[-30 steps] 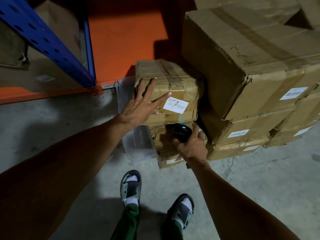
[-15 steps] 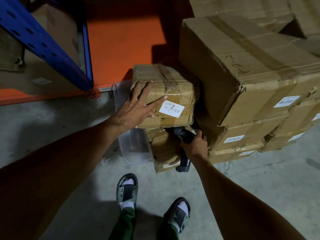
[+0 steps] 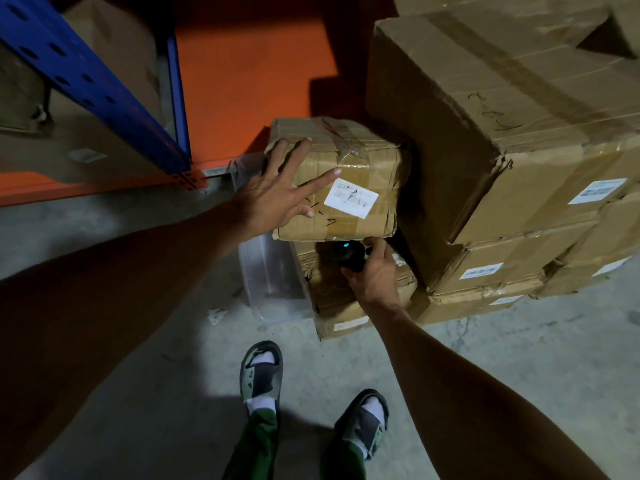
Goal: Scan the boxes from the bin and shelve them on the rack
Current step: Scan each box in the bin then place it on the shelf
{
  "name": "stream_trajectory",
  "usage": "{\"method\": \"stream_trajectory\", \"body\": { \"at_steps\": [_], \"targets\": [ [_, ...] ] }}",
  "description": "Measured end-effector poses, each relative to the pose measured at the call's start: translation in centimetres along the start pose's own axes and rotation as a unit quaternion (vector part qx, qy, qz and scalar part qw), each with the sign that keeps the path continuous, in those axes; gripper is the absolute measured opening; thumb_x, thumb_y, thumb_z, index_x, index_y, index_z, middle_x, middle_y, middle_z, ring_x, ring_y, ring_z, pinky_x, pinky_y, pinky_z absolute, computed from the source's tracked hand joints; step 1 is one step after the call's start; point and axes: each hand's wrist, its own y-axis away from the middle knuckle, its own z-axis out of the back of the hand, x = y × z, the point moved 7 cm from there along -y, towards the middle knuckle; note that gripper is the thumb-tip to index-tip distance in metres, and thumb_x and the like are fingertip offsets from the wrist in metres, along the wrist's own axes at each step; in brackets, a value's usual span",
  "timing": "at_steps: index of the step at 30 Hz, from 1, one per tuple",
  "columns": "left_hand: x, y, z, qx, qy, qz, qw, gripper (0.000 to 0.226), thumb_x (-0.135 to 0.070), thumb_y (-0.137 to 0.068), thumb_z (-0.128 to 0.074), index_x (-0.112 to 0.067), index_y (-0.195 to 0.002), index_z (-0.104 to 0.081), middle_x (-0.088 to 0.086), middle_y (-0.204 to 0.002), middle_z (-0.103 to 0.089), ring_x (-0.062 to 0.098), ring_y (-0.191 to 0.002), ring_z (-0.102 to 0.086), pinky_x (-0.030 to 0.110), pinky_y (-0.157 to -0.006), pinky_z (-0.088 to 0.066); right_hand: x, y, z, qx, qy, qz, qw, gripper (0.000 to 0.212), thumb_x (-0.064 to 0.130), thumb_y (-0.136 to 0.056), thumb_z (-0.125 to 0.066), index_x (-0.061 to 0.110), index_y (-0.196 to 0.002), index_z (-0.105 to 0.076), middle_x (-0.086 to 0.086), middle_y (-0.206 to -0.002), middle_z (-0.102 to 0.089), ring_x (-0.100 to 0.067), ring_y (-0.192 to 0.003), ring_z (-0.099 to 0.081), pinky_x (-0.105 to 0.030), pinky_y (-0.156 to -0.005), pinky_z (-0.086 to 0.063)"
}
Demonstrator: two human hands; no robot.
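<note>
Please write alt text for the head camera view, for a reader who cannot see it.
A person's left hand lies flat with spread fingers on a small taped brown cardboard box bearing a white label, while the right hand holds a black handheld scanner just below it. The box tops others in a clear plastic bin, beside a blue-and-orange rack.

Head view, steeply down, close
</note>
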Motion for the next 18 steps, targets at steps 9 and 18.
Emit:
{"method": "stream_trajectory", "body": {
  "at_steps": [9,18],
  "targets": [
    [0.1,0.0,0.3,0.023,0.01,0.005,1.0,0.086,-0.063,-0.091,-0.047,-0.045,-0.154,0.01,0.019,-0.164,0.0,0.045,-0.146,-0.01,0.053,-0.098,-0.051,-2.4,1.0,0.6,-0.009,0.029,-0.05,0.998,0.067,0.024,-0.091,-0.079,0.013,-0.142,-0.038,-0.018,-0.144,-0.054,-0.036,-0.131,-0.057,-0.049,-0.109,-0.05],
    [0.0,0.0,0.4,0.024,0.012,0.0,1.0,0.086,-0.062,-0.091,-0.047,-0.044,-0.154,0.009,0.02,-0.163,0.0,0.045,-0.146,-0.009,0.053,-0.102,-0.044,-2.5,1.3,1.6,-0.021,0.045,-0.046,0.998,0.07,0.045,-0.092,-0.074,0.015,-0.146,-0.041,-0.014,-0.145,-0.05,-0.035,-0.131,-0.053,-0.052,-0.106,-0.05]
  ]
}}
